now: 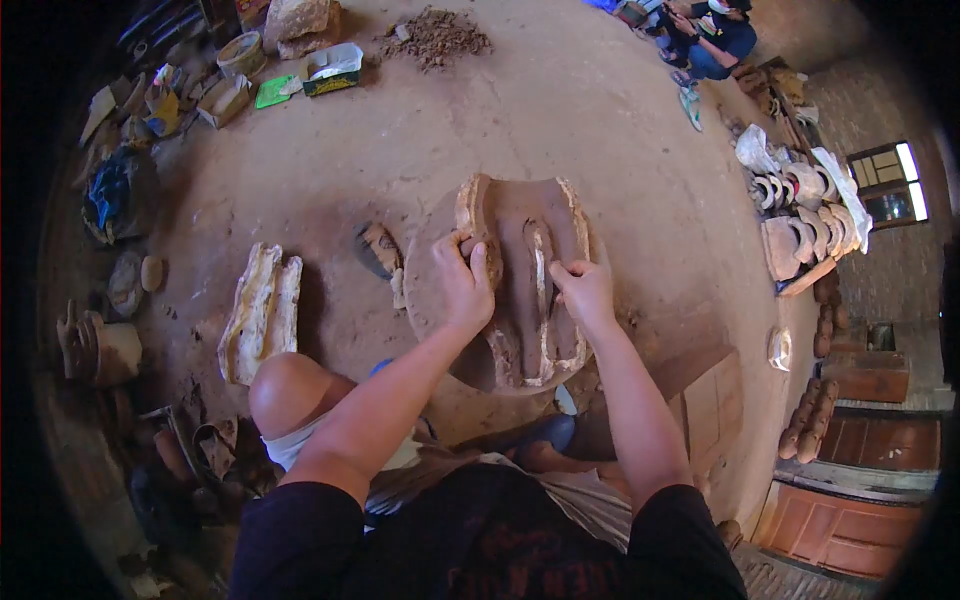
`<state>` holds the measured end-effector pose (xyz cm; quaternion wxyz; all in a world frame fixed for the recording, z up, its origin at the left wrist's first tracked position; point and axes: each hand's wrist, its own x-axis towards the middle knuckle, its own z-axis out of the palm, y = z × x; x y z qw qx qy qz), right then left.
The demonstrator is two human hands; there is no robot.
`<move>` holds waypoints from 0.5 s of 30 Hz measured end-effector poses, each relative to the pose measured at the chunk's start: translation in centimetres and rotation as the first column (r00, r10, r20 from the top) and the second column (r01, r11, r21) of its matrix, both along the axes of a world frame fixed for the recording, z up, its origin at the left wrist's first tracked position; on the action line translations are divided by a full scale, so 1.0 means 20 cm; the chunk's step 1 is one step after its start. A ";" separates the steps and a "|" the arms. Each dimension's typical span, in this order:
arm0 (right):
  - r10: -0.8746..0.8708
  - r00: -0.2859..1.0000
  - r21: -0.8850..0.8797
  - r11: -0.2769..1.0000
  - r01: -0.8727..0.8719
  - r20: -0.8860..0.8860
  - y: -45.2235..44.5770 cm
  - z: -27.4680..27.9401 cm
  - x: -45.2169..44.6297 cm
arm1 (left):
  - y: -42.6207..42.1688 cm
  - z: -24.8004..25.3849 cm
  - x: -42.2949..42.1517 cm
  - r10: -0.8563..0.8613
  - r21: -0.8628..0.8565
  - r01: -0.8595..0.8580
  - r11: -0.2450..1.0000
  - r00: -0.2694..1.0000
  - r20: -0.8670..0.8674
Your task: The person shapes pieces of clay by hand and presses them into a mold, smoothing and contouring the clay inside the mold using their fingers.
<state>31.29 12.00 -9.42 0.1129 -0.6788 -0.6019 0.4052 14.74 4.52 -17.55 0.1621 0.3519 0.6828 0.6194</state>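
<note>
Brown clay, centre of the frame, is partly hidden: left hand curls over its left edge, right hand pinches narrow, can't tell on what. Clay's basically under and between them.

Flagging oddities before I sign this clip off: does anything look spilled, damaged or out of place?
A heap of loose lumps lies uncontained on the floor, so possibly spilled. The piece under the left hand and right hand has ragged pale edges; I can't tell whether that's damage.
</note>
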 end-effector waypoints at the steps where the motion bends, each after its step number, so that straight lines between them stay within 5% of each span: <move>1: -0.005 1.000 0.012 1.000 0.005 0.003 -0.01 -0.01 0.00 | 0.00 0.00 -0.01 0.001 -0.022 -0.002 1.000 1.000 -0.023; 2: 0.080 0.993 0.251 0.963 -0.099 0.084 -0.02 -0.08 0.02 | -0.01 0.01 -0.01 0.009 -0.018 -0.009 1.000 1.000 -0.012; 4: 0.166 0.942 0.645 0.693 -0.323 0.292 -0.07 -0.22 0.09 | 0.00 0.01 0.00 0.016 0.001 -0.016 1.000 1.000 0.010; 7: 0.132 0.958 0.670 0.691 -0.273 0.255 -0.13 -0.18 0.07 | 0.01 0.00 0.00 -0.003 -0.013 0.004 1.000 0.998 0.055; 10: -0.032 0.999 0.055 0.998 0.033 -0.023 -0.11 -0.02 0.03 | 0.02 -0.02 -0.01 0.001 -0.011 -0.001 1.000 1.000 -0.014; 13: -0.054 0.999 0.067 0.996 0.053 0.006 -0.14 -0.03 0.05 | 0.00 -0.01 0.00 0.006 -0.027 -0.007 1.000 0.999 -0.033; 15: 0.032 0.983 0.372 0.923 -0.098 0.180 -0.19 -0.13 0.08 | 0.00 0.00 0.00 0.019 -0.013 -0.019 1.000 1.000 0.001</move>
